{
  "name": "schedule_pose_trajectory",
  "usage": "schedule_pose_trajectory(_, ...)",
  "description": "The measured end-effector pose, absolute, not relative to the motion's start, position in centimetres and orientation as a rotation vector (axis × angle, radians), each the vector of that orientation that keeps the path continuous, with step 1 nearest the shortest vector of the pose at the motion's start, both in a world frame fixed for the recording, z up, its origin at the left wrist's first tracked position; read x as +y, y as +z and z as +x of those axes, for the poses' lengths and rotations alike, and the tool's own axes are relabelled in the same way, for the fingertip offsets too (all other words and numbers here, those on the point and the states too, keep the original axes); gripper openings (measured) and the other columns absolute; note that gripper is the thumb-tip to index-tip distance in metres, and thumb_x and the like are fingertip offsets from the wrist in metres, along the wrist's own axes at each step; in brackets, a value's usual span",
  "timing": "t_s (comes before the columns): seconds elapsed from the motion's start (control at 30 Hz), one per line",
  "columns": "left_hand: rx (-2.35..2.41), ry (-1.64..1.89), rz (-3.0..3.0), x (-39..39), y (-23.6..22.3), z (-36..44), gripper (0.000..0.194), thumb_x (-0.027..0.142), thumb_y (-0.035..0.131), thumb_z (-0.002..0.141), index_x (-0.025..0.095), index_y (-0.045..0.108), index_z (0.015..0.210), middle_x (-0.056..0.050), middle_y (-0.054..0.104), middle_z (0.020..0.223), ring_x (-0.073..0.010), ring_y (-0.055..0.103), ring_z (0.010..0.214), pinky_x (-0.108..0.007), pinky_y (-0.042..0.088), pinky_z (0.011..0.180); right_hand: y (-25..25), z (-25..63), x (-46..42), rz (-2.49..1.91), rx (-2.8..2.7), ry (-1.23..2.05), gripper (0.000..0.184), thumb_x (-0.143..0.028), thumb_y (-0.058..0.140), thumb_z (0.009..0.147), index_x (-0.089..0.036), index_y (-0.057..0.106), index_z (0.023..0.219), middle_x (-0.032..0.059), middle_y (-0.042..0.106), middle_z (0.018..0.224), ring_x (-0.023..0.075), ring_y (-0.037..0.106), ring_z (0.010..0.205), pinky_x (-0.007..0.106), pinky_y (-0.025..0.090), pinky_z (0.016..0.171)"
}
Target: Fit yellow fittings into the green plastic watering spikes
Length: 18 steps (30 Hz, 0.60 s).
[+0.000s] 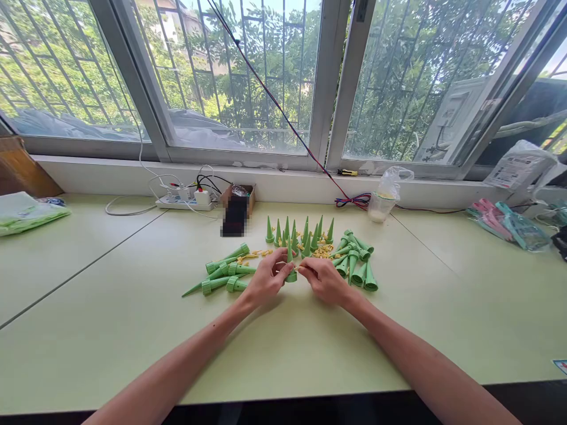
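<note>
My left hand (266,277) is closed around a green plastic cone spike (290,255), which points upward just over the table. At the cone's right side, my right hand (324,278) pinches a small yellow plastic piece (298,268) against it. Behind both hands, several green cones (305,231) stand upright, with small yellow pieces (325,249) scattered among them. More green spikes (221,270) lie on their sides left of my left hand. A pile of green cones (358,260) lies to the right of my right hand, some with their open ends facing me.
The light green table (283,354) runs below a windowsill. At the back are a power strip (183,199), a small cardboard box (245,198), coiled wires (354,200) and a plastic cup with a bag (380,203). Plastic bags (507,224) lie far right, another bag (29,212) far left.
</note>
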<state>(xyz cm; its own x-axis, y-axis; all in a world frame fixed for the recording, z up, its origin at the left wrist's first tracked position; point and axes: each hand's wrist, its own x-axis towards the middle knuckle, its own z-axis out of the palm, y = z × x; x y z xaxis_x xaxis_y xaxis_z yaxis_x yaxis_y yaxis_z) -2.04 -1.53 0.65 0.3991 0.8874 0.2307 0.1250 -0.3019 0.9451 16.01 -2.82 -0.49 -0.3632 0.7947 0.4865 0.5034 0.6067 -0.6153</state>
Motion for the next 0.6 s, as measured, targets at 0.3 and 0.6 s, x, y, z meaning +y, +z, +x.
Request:
schedule_pose_trajectory(0.3, 0.872, 1.058, 1.814, -1.4, 0.0, -2.2, 0.03, 0.039, 0.055, 0.087, 0.017, 0.053, 0.107, -0.005, 0.058, 0.092, -0.011, 0.057, 0.065, -0.019, 0.04, 0.048, -0.2, 15.5, -3.0, -1.09, -1.84, 0.886, 0.033, -0.034, 0.044, 0.092, -0.018, 0.052, 0.065, -0.0048, 0.042, 0.047, 0.0095, 0.038, 0.043, 0.023, 0.03, 0.046)
schedule_pose_trajectory(0.6, 0.865, 1.082, 1.976, -1.7, 0.3, -2.1, 0.028, 0.035, 0.054, 0.089, 0.017, 0.056, 0.11, -0.002, 0.058, 0.081, -0.0113, 0.055, 0.065, -0.021, 0.043, 0.055, 0.0, 14.9, -3.1, -0.967, -1.441, 1.492, 0.04, -0.054, 0.053, 0.085, -0.021, 0.043, 0.064, -0.0127, 0.02, 0.043, 0.0057, 0.025, 0.029, 0.02, 0.017, 0.031)
